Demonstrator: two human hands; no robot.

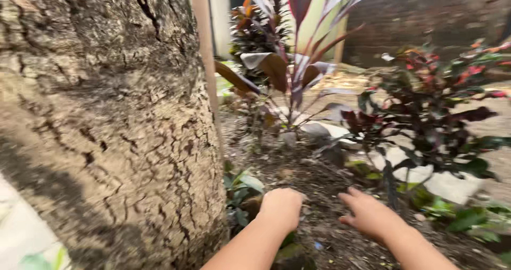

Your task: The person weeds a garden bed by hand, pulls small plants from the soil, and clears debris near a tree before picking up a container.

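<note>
The left hand (281, 207) curls closed into a fist over the soil (319, 185), though whether it grips anything is hidden. Beside it, the right hand (370, 214) spreads its fingers (348, 198) just above the dirt. A small green plant (242, 187) grows beside the tree trunk (106, 121). This looks like clearing the bed by hand; the spread hand needs a careful pinch.

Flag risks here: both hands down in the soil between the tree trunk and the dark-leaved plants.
1. The left hand is curled close to the rough, cracked tree trunk; a sideways move could scrape the knuckles on bark.
2. The right hand reaches with spread fingers toward the dark-leaved shrub; its thin stems might get bent or snapped.
3. The soil is strewn with debris and the picture is blurred, so anything sharp would be hard to spot.
</note>
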